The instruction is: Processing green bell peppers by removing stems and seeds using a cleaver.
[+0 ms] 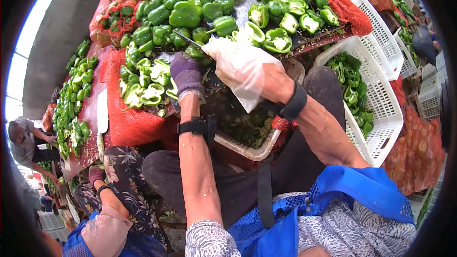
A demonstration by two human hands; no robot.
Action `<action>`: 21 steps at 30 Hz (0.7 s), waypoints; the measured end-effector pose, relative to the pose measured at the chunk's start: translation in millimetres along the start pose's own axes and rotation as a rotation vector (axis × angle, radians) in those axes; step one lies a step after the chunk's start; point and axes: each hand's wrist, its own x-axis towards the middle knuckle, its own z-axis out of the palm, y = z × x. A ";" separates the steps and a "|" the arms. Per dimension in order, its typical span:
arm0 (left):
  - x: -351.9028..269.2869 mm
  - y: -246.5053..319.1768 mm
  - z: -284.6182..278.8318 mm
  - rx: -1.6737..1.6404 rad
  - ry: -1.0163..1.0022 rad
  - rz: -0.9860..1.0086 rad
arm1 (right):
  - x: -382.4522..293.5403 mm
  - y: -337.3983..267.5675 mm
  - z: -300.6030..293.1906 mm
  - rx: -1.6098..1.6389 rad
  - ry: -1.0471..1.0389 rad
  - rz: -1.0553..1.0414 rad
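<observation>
My left hand (186, 69), in a purple glove, is at the near edge of the table, its fingers against a green bell pepper (194, 51); whether it grips the pepper is hard to tell. In my right hand (237, 62), covered by a clear plastic glove, is a knife (188, 39) whose blade points up and left over the peppers. Whole green bell peppers (185, 14) are heaped beyond both hands. Cut halves with pale seed cores (152, 94) lie to the left of my left hand, and more halves (277, 40) lie right of my right hand.
Below my hands is a plastic tub (262, 153) with green scraps. A white crate (380, 128) with cut peppers stands at right. Red mesh (132, 121) hangs over the table edge. A large cleaver-like blade (102, 110) lies at left, near a co-worker's gloved hand (95, 174).
</observation>
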 end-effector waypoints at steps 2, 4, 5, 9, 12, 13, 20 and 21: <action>3.9 -0.5 -7.3 0.067 0.001 0.059 | 2.7 1.5 14.7 0.061 -0.010 0.060; 0.6 2.3 -11.0 0.116 -0.014 0.144 | -8.4 2.1 29.5 0.032 -0.078 0.153; -2.3 1.5 -18.0 0.109 0.058 0.182 | -10.6 0.3 35.8 -0.024 -0.140 0.184; -64.0 19.1 -46.0 0.104 0.307 0.282 | -24.2 15.2 18.9 0.064 -0.372 0.204; -101.2 10.1 -54.2 0.333 0.290 0.009 | -22.8 -16.1 -10.9 -0.016 -0.346 0.307; -104.7 8.4 -52.1 0.300 0.225 -0.094 | -23.1 -26.7 -13.0 0.102 -0.184 0.456; -58.7 -3.6 -49.9 0.424 0.031 -0.096 | 18.0 -63.3 37.6 0.008 -0.441 0.428; -48.4 -10.1 -48.0 0.402 0.027 -0.110 | 23.6 -57.2 52.1 0.029 -0.434 0.413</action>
